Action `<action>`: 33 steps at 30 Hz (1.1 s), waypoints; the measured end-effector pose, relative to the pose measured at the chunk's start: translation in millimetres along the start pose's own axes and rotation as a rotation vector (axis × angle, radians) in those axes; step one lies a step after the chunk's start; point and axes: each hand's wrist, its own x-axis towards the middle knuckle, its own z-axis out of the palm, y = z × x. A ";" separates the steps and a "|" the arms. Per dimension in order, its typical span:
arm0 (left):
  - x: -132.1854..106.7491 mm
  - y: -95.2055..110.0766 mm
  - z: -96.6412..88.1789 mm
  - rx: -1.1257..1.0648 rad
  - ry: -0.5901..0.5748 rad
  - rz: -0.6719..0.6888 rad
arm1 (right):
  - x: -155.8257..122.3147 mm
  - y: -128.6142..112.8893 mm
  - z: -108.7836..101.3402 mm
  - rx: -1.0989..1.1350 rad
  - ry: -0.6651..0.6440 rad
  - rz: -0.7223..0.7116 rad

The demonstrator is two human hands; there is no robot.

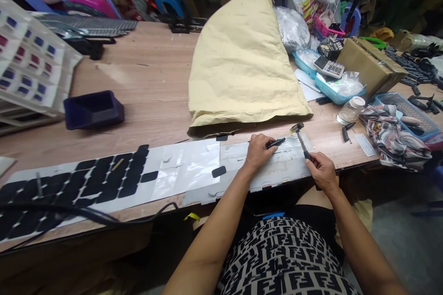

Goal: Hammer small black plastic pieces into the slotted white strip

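My left hand is closed on a slim black part, whose exact kind I cannot make out. It rests low over a grey-white board along the table's front edge. A hammer with a small metal head and dark handle is gripped in my right hand. The hammer's head is raised just to the right of the black part, apart from it. Left of the board lies a white sheet bearing rows of black rounded pads.
Behind my hands stands a large yellowish paper sack. A dark purple bin and a white rack are at left. To the right are a clear jar, blue baskets, a cardboard box and bunched cloth. Black cables cross front left.
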 end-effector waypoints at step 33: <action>2.8 6.4 -2.7 -0.177 0.012 -0.109 | 3.8 -20.0 0.9 0.027 -0.132 -0.015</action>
